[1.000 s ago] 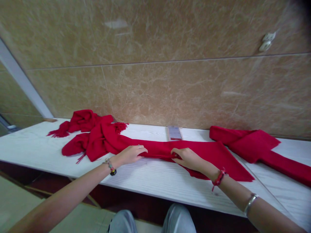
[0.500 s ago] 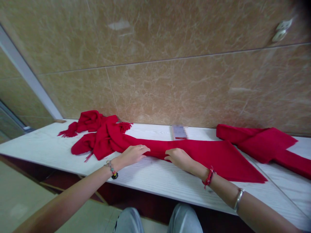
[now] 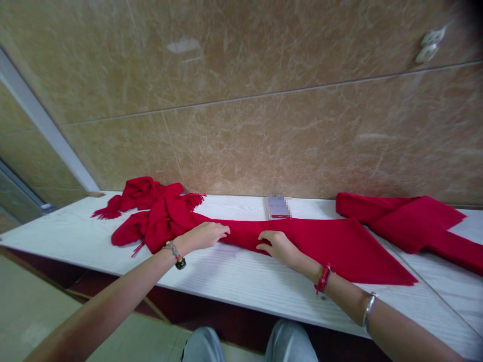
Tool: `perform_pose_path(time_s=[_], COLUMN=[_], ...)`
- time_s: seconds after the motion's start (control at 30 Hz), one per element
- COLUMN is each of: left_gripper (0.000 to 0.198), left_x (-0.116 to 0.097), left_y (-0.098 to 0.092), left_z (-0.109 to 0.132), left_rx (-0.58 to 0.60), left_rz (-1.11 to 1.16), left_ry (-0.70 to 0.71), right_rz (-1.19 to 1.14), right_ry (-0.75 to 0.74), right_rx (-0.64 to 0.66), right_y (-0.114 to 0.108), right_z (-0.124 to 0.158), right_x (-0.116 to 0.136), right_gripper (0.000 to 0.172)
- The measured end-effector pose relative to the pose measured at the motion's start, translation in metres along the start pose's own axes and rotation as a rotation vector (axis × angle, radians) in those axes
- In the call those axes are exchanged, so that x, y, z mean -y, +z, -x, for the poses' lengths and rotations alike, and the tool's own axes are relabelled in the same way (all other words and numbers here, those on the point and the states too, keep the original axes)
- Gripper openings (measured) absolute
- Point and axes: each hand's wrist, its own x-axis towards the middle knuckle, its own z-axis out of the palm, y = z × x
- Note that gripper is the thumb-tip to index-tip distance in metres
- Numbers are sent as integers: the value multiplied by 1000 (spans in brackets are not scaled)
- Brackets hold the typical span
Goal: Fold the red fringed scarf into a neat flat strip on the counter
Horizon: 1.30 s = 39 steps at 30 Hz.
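Observation:
A long red scarf (image 3: 339, 244) lies stretched along a white wooden table (image 3: 241, 284). Its left end is bunched in a heap with fringes (image 3: 151, 213). My left hand (image 3: 204, 235) rests on the scarf's near edge just right of the heap, fingers curled over the cloth and gripping it. My right hand (image 3: 277, 246) lies a hand's width to the right, fingers bent and pressed onto the same near edge. Both wrists wear bracelets.
A second red scarf (image 3: 411, 221) lies folded at the table's right end. A small box (image 3: 278, 207) stands against the brown marble wall (image 3: 264, 110) behind the scarf. A white socket (image 3: 428, 42) sits high on the wall. My knees show below the table's front edge.
My right hand has slid left along the scarf's near edge, closer to my left hand. The left hand has curled tighter on the cloth.

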Motion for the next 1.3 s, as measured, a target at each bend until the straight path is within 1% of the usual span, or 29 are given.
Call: perform_pose_path(time_s=[0.07, 0.17, 0.3, 0.43, 0.57, 0.67, 0.73, 0.83, 0.97, 1.03, 1.07, 1.1, 1.13, 1.17, 1.23, 1.27, 1.3], left_gripper=[9, 5, 7, 9, 8, 7, 9, 10, 14, 11, 9, 9, 10, 12, 16, 18, 20], left_x=[-3, -4, 3, 11, 14, 17, 21, 30, 47, 55, 58, 60, 60, 59, 51, 47, 42], left_y=[-2, -2, -3, -4, -8, -12, -13, -10, -4, -9, -16, -24, -34, -45, -61, -65, -65], left_z=[1, 5, 7, 3, 0, 3, 7, 15, 23, 21, 17, 12, 5, -2, -14, -17, -16], left_rx=[10, -4, -19, -17, -19, -24, 8, 66, 111, 134, 128, 98, 41, -46, -276, -380, -430], left_rz=[10, 59, 73, 80, 116, 121, 42, -143, -299, -351, -379, -408, -439, -474, -545, -569, -575], left_ry=[9, 53, 65, 53, 53, 73, 89, 98, 61, 11, -32, -87, -148, -209, -294, -314, -308], right_rz=[-26, -29, -23, -44, -70, -84, -94, -118, -169, -199, -213, -225, -237, -249, -266, -267, -263], right_ry=[-4, -17, -27, -55, -67, -95, -122, -152, -180, -173, -163, -147, -128, -108, -66, -51, -47], right_rx=[-3, -10, -21, -24, -45, -63, -72, -80, -72, -56, -46, -40, -38, -45, -96, -127, -149], right_y=[1, 1, -1, -1, 1, 2, 3, 4, 4, 4, 5, 5, 5, 5, 5, 4, 4], right_z=[0, 0, 0, 3, 7, 10, 11, 11, 11, 11, 11, 11, 11, 11, 12, 12, 13], right_x=[-2, -2, 0, 0, -2, -4, -5, -5, -5, -4, -4, -4, -4, -5, -5, -5, -4], right_gripper=[7, 8, 7, 7, 7, 9, 11, 12, 16, 20, 22, 25, 28, 31, 38, 41, 44])
